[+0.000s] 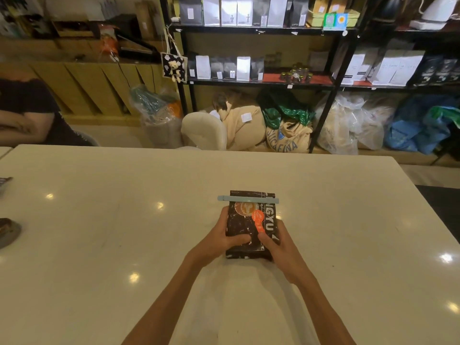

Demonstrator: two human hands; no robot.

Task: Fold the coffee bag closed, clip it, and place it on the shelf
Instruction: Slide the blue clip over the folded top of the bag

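A dark brown coffee bag with an orange label rests on the white table, just in front of me. A long pale blue clip sits across its folded top end, sticking out to the left. My left hand grips the bag's left side, thumb over its front. My right hand grips the right side the same way. The black metal shelf stands beyond the table's far edge, holding rows of white, grey and black bags.
A cream chair stands between table and shelf. Sacks and plastic bags lie on the floor under the shelf. A seated person is at the far left. Small objects lie at the table's left edge.
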